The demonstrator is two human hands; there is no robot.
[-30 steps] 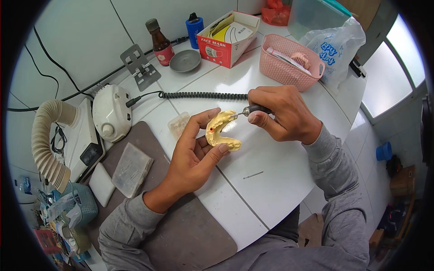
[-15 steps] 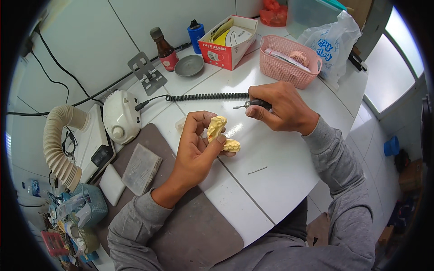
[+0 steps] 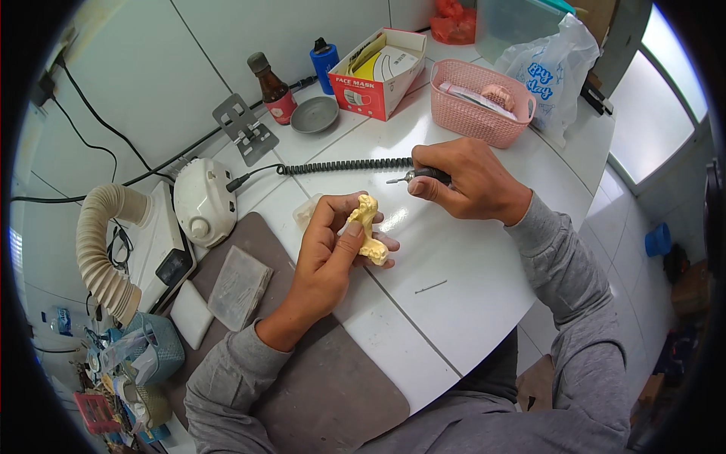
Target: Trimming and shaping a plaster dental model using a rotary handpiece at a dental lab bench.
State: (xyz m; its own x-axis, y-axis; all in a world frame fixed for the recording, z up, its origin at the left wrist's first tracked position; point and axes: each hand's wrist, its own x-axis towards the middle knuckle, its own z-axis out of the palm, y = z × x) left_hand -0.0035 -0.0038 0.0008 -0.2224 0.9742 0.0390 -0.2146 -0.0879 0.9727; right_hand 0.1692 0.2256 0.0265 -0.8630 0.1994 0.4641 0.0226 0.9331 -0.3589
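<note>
My left hand (image 3: 325, 268) is closed on a pale yellow dental cast (image 3: 370, 240), held side-on over the table with the thumb on its face. To the upper right, my right hand (image 3: 476, 181) grips a dark rotary handpiece (image 3: 429, 174), its metal bit pointing left, apart from the cast. A coiled black cord (image 3: 348, 165) links it toward a white motor unit (image 3: 203, 204). A small thin metal rod (image 3: 430, 286) lies on the tiles below my hands. A small translucent container (image 3: 304, 209) is partly hidden behind my left hand.
A brown mat (image 3: 333, 393), clear case (image 3: 238, 289) and hose machine (image 3: 106, 238) are left; crowded baskets (image 3: 155, 348) sit lower left. Along the back stand a bottle (image 3: 276, 98), grey dish (image 3: 314, 113), red-white box (image 3: 367, 94), pink basket (image 3: 473, 121) and plastic bag (image 3: 567, 83).
My left hand has turned the cast from an open arch facing up to a side-on position. My right hand and handpiece have drawn slightly away from the cast, the bit no longer at it.
</note>
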